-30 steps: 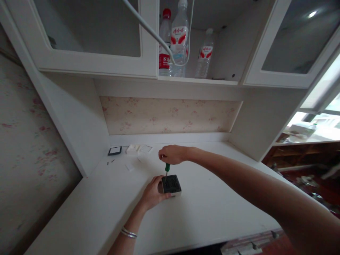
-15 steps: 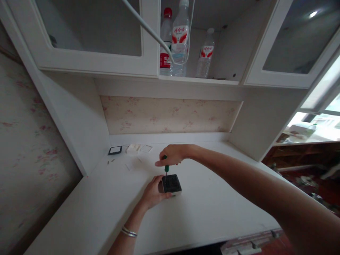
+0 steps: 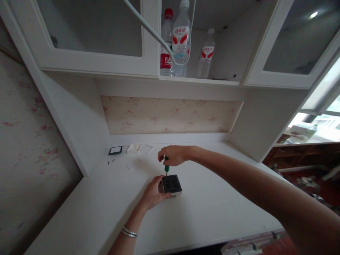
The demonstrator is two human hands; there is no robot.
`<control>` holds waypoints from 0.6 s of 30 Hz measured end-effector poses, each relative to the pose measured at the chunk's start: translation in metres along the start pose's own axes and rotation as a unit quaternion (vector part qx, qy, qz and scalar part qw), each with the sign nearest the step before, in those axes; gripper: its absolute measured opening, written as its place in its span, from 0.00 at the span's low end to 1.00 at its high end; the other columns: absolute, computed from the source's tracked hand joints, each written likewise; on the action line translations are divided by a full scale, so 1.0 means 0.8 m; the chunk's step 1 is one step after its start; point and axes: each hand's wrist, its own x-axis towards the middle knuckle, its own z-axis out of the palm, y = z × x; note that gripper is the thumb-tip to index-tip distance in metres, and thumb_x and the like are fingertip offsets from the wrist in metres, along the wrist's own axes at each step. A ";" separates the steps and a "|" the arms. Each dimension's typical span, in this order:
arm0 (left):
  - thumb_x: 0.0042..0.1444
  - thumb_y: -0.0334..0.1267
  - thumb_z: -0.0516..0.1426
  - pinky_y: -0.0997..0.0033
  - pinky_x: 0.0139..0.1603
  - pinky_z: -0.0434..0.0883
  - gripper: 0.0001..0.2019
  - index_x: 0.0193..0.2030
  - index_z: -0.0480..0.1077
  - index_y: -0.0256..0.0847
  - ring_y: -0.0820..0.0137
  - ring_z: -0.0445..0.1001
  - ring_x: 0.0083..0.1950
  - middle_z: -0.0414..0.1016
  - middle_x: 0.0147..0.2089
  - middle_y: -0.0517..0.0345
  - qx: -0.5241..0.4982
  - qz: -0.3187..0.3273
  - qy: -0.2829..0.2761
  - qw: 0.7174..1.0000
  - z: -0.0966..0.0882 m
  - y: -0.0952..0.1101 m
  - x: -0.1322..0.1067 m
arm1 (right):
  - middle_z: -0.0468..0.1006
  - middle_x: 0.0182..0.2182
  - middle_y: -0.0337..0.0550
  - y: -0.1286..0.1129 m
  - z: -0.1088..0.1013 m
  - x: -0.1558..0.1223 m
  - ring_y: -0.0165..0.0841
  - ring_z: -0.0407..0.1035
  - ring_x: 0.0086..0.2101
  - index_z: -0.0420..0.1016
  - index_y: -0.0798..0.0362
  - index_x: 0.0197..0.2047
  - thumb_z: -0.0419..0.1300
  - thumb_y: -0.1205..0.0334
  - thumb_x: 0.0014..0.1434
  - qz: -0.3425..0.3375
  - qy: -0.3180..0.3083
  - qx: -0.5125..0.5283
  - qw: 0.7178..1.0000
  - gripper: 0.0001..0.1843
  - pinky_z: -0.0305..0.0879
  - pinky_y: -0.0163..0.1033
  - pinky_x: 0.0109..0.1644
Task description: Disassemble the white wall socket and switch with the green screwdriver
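Green screwdriver (image 3: 166, 168) tight in right hand (image 3: 173, 155), tip indistinct against dark-topped box (image 3: 173, 184) pinched by left hand (image 3: 153, 192)

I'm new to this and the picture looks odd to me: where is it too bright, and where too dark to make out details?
Head view: the window at right is washed out, and glare spots the right cabinet door's glass; head view: the box has a black top too dark for fine detail, with a soft shadow on the tabletop before it.

Green screwdriver handle (image 3: 166, 168) — black-topped, white-sided box (image 3: 173, 184).
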 end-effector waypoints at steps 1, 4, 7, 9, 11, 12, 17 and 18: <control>0.35 0.46 0.71 0.57 0.59 0.64 0.41 0.59 0.64 0.41 0.54 0.68 0.57 0.68 0.58 0.47 0.001 -0.001 -0.001 1.000 0.000 -0.001 0.000 | 0.78 0.44 0.50 0.001 0.001 0.000 0.36 0.73 0.39 0.72 0.55 0.49 0.58 0.64 0.53 -0.023 0.012 -0.004 1.000 0.19 0.64 0.35 0.38; 0.35 0.46 0.71 0.57 0.59 0.63 0.42 0.59 0.64 0.41 0.54 0.67 0.57 0.68 0.58 0.47 0.004 -0.005 -0.002 1.000 0.000 -0.002 0.000 | 0.78 0.44 0.52 0.000 0.002 0.001 0.40 0.72 0.40 0.72 0.54 0.49 0.59 0.55 0.54 0.006 0.014 -0.021 1.000 0.20 0.64 0.37 0.37; 0.37 0.47 0.70 0.57 0.60 0.63 0.41 0.60 0.63 0.41 0.54 0.67 0.58 0.67 0.59 0.46 0.006 0.002 -0.007 1.000 -0.001 -0.002 0.000 | 0.79 0.37 0.51 -0.003 0.000 0.001 0.37 0.73 0.34 0.74 0.56 0.45 0.49 0.58 0.62 0.055 -0.002 -0.024 0.998 0.17 0.64 0.38 0.36; 0.37 0.47 0.70 0.57 0.60 0.63 0.41 0.60 0.63 0.41 0.54 0.67 0.58 0.67 0.59 0.47 0.012 0.006 -0.009 1.000 -0.001 -0.002 0.001 | 0.78 0.41 0.52 -0.004 -0.001 0.001 0.36 0.73 0.35 0.72 0.57 0.48 0.52 0.65 0.58 0.018 -0.010 -0.006 1.000 0.16 0.65 0.36 0.36; 0.37 0.47 0.70 0.57 0.60 0.63 0.41 0.59 0.63 0.42 0.54 0.67 0.58 0.67 0.59 0.47 0.018 0.005 -0.010 1.000 -0.001 -0.001 0.001 | 0.75 0.48 0.54 -0.005 -0.002 0.001 0.36 0.73 0.38 0.69 0.56 0.53 0.59 0.65 0.51 -0.017 -0.010 0.006 1.000 0.24 0.65 0.35 0.37; 0.37 0.47 0.70 0.57 0.60 0.64 0.41 0.59 0.64 0.42 0.55 0.67 0.58 0.68 0.58 0.48 0.020 0.005 -0.009 1.000 -0.001 0.000 0.001 | 0.75 0.48 0.55 -0.006 -0.002 0.001 0.37 0.73 0.38 0.69 0.57 0.53 0.61 0.62 0.50 -0.012 -0.008 0.004 1.000 0.26 0.65 0.36 0.36; 0.37 0.46 0.70 0.55 0.61 0.63 0.40 0.59 0.64 0.43 0.54 0.67 0.58 0.68 0.59 0.48 0.014 0.008 -0.006 1.000 -0.002 0.004 0.000 | 0.80 0.36 0.51 -0.008 -0.004 -0.001 0.32 0.72 0.26 0.71 0.58 0.47 0.49 0.58 0.62 0.050 -0.027 0.025 0.998 0.17 0.64 0.37 0.33; 0.37 0.47 0.70 0.55 0.61 0.63 0.40 0.59 0.64 0.43 0.53 0.67 0.58 0.68 0.59 0.48 0.012 0.010 -0.008 1.000 -0.002 0.004 0.000 | 0.79 0.39 0.51 -0.008 -0.005 -0.001 0.32 0.73 0.28 0.71 0.57 0.49 0.52 0.61 0.60 0.034 -0.028 0.034 0.998 0.16 0.64 0.36 0.34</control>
